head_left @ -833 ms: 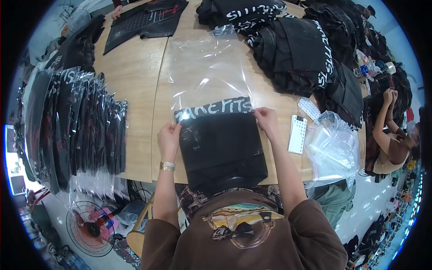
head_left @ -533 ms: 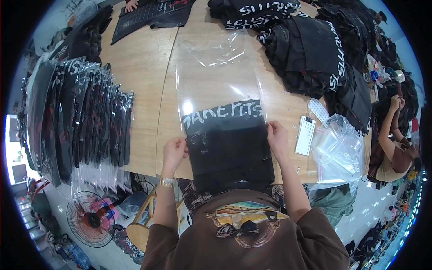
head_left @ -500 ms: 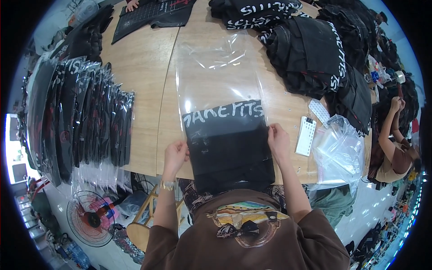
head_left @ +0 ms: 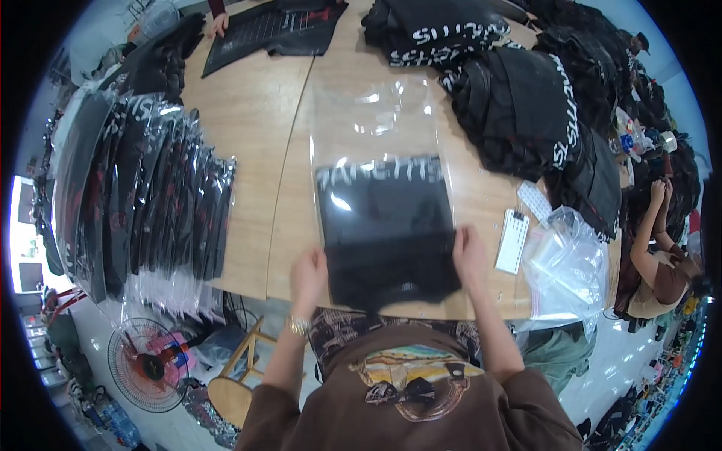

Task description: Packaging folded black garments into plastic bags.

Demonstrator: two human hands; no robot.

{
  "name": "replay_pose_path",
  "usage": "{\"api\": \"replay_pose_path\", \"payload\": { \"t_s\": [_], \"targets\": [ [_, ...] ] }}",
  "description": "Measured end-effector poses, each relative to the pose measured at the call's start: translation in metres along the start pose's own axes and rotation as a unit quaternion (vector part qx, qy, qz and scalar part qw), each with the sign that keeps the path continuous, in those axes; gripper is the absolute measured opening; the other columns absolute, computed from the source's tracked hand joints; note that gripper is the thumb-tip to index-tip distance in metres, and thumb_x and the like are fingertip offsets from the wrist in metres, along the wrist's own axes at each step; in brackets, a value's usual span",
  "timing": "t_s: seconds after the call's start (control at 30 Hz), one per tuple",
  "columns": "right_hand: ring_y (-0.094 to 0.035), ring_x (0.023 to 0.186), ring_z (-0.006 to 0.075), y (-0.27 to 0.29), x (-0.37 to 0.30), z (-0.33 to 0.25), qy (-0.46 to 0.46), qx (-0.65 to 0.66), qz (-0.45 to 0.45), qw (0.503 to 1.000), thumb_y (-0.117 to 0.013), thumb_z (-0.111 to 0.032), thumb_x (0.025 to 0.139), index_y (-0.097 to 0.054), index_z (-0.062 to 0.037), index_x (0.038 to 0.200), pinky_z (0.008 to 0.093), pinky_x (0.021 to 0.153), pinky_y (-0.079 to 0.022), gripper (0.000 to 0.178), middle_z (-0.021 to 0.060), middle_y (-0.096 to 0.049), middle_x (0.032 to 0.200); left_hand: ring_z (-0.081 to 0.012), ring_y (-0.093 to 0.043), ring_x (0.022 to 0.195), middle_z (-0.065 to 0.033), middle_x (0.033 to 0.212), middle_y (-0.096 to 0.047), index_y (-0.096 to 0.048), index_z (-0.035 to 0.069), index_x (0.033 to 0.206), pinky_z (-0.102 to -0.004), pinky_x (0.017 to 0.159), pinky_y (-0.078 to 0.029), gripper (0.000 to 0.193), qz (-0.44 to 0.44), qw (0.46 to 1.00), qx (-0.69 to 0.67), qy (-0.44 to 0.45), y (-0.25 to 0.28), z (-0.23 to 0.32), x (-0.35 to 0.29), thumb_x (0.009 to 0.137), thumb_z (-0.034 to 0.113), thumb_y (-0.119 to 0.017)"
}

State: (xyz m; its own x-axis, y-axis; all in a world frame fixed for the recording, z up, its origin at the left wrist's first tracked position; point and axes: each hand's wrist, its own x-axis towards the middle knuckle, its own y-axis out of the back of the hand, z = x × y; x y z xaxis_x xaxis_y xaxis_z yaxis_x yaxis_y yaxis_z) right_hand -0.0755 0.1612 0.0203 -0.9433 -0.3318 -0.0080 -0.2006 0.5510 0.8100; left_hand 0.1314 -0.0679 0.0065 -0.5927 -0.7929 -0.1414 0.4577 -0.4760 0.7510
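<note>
A folded black garment (head_left: 391, 207) with white lettering lies partly inside a clear plastic bag (head_left: 376, 120) on the table before me. The bag's far half holds no cloth and shines with reflections. Toward me, the garment's lower part looks matte and ends in a curved edge near the table's front. My left hand (head_left: 308, 282) is closed at its left side, fingertips pinching the edge. On the opposite side my right hand (head_left: 470, 259) pinches the right edge, thumb up. Whether each hand grips bag, cloth or both is hard to see.
Bagged black garments (head_left: 143, 203) stand in a row at left. Piles of black garments (head_left: 519, 113) fill the far right. A white card (head_left: 511, 240) and clear bags (head_left: 568, 259) lie at right. Another person's hand (head_left: 219, 25) touches a black garment (head_left: 274, 30) at the far side.
The garment has slid farther up into the bag, its lettering now closer to the bag's far end. Both my hands sit slightly lower along its sides. The whole view has shifted a little.
</note>
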Motion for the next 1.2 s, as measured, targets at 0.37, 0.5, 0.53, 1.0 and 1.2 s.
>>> {"api": "replay_pose_path", "payload": {
  "t_s": [0.37,0.5,0.53,1.0,1.2],
  "targets": [
    [-0.059,0.07,0.0375,-0.011,0.028,0.007,0.037,0.056,-0.027,0.997,-0.051,-0.017,0.085,-0.056,-0.0004,0.08,0.0436,0.059,-0.044,0.018,0.0212,-0.058,0.07,-0.0203,-0.059,0.057,-0.0143,0.059,-0.054,-0.056,-0.002,0.077,-0.0347,0.054,-0.044,0.024,-0.011,1.0,-0.024,0.012,0.0,-0.022,0.013,0.087,0.018,-0.047],
    [-0.059,0.07,0.0364,-0.02,0.035,0.009,0.043,0.066,0.023,0.997,-0.051,-0.016,0.084,-0.057,0.0003,0.08,0.0404,0.06,-0.045,0.018,0.0217,-0.059,0.072,-0.0197,-0.061,0.063,-0.0143,0.062,-0.057,-0.056,-0.002,0.077,-0.0317,0.056,-0.045,0.023,0.008,0.999,0.032,0.016,-0.001,0.005,0.01,0.087,0.017,-0.047],
    [-0.059,0.071,0.0363,-0.021,0.054,-0.003,0.056,0.069,0.028,0.996,-0.05,-0.016,0.084,-0.058,0.0,0.082,0.0399,0.061,-0.046,0.018,0.0217,-0.06,0.075,-0.0202,-0.061,0.061,-0.0141,0.061,-0.057,-0.056,-0.002,0.077,-0.0323,0.056,-0.044,0.023,0.039,0.999,0.025,-0.006,0.004,0.013,0.027,0.086,0.017,-0.047],
    [-0.06,0.066,0.0336,-0.012,0.066,-0.01,0.096,0.075,0.064,0.99,-0.05,-0.016,0.084,-0.057,0.0016,0.082,0.0392,0.059,-0.045,0.019,0.0201,-0.059,0.07,-0.0282,-0.059,0.056,-0.0138,0.059,-0.058,-0.057,0.0,0.075,-0.0379,0.053,-0.043,0.027,0.018,0.997,-0.072,0.01,0.01,0.011,0.032,0.086,0.022,-0.047],
    [-0.059,0.072,0.0391,-0.029,0.034,0.015,0.009,0.11,-0.004,0.994,-0.049,-0.017,0.085,-0.056,0.0018,0.083,0.043,0.063,-0.046,0.02,0.0239,-0.059,0.074,-0.0131,-0.057,0.046,-0.0065,0.057,-0.055,-0.052,0.001,0.073,-0.0271,0.041,-0.044,0.023,0.001,0.995,-0.079,0.06,0.0,0.013,0.001,0.09,0.014,-0.043]
  ]
}}
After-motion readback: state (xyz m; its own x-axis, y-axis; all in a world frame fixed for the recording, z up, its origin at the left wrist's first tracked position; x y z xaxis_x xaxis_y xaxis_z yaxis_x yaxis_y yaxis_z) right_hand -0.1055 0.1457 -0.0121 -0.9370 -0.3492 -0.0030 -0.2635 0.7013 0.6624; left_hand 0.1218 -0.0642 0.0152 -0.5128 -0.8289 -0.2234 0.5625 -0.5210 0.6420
